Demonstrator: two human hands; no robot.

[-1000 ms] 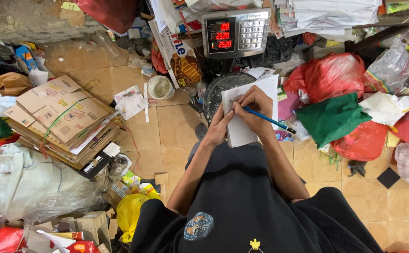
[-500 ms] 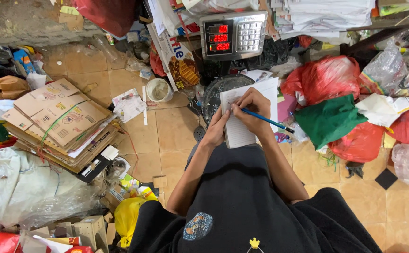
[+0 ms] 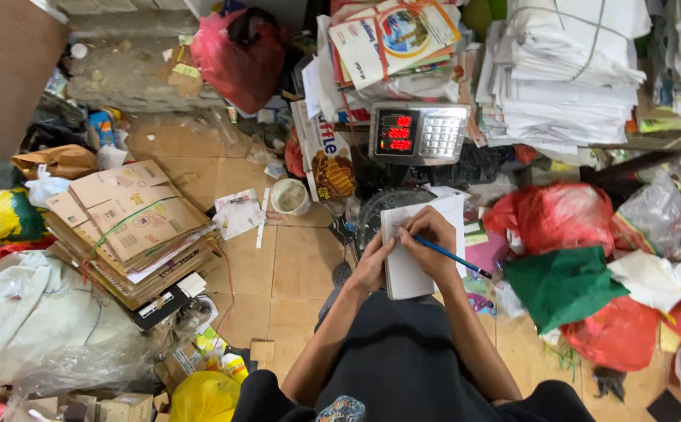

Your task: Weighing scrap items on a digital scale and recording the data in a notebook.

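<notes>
Notepad (image 3: 415,250) on lap, below scale (image 3: 418,133): light, floppy paper, best held by left edge. Left hand (image 3: 373,264) clasping that edge; right hand (image 3: 428,244) pinching blue pen (image 3: 451,256).

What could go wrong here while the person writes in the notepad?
1. The notepad has no desk under it; only the left hand steadies it, so it may shift under the pen in the right hand.
2. The tall paper stacks beside the scale look loose and might slide down.
</notes>
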